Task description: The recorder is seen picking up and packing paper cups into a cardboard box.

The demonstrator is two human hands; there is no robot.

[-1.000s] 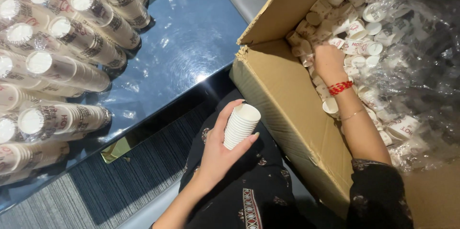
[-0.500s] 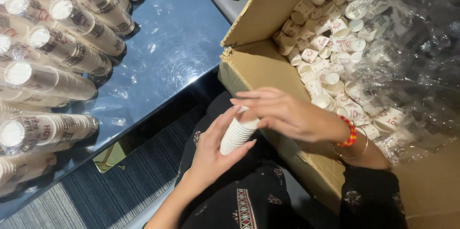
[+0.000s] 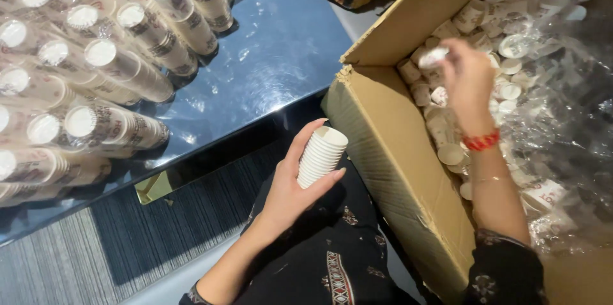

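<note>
We are gripping the stack of white paper cups (image 3: pixel 321 157) in our left hand (image 3: pixel 295 191) over our lap; our right hand (image 3: pixel 465 78), at the stack half a second ago, is now pinching a loose cup (image 3: pixel 433 57) in the cardboard box (image 3: pixel 408 171).

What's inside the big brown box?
The cardboard box is full of loose small paper cups and crinkly clear plastic. The right hand reaches in among them. The bottom is covered.

Left hand (image 3: pixel 295 189) grips a cup stack (image 3: pixel 321 156) over the lap; right hand (image 3: pixel 468 81) pinches a cup (image 3: pixel 432 57) inside the box (image 3: pixel 408 171) beside it
</note>
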